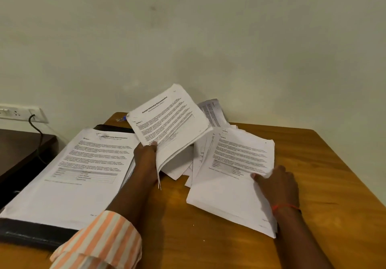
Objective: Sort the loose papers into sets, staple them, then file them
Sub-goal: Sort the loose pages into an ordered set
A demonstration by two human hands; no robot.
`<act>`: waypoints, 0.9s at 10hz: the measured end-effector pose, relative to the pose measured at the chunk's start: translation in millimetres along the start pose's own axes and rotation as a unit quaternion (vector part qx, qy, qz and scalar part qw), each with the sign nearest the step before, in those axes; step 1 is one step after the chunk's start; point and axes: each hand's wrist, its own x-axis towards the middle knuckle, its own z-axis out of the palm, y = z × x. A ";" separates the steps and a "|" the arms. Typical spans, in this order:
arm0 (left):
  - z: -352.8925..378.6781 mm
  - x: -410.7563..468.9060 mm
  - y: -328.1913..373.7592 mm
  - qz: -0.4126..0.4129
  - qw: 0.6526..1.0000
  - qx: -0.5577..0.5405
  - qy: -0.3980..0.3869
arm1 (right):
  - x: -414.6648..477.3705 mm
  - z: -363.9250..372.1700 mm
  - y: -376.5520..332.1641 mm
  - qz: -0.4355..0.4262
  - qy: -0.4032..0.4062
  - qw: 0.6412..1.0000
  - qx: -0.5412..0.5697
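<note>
My left hand (146, 160) grips a stapled set of printed sheets (169, 120) by its lower edge and holds it tilted above the wooden table (325, 164). My right hand (275, 183) pinches the near right edge of the top sheet of a loose paper pile (234, 164) lying on the table. More loose sheets (213, 110) fan out behind that pile. At the left a thick paper stack (75, 170) lies on an open black file folder (31, 233).
A blue pen (122, 119) lies at the table's far left corner by the wall. A dark lower table (18, 145) stands to the left, with a wall socket strip (23, 114) and a black cable above it. Bare wood shows at the table's right and front.
</note>
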 end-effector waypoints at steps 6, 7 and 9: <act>1.4 -5.0 7.8 -0.050 0.997 -0.051 -0.022 | -13.8 -19.2 -0.4 -0.016 0.029 0.994 0.102; 0.0 -7.5 7.6 -0.026 1.000 -0.001 -0.016 | -15.7 -20.0 0.8 -0.048 0.047 0.994 0.092; -1.4 -3.5 9.0 -0.010 0.999 0.006 -0.036 | -13.3 -22.9 -12.4 -0.101 -0.091 0.979 0.152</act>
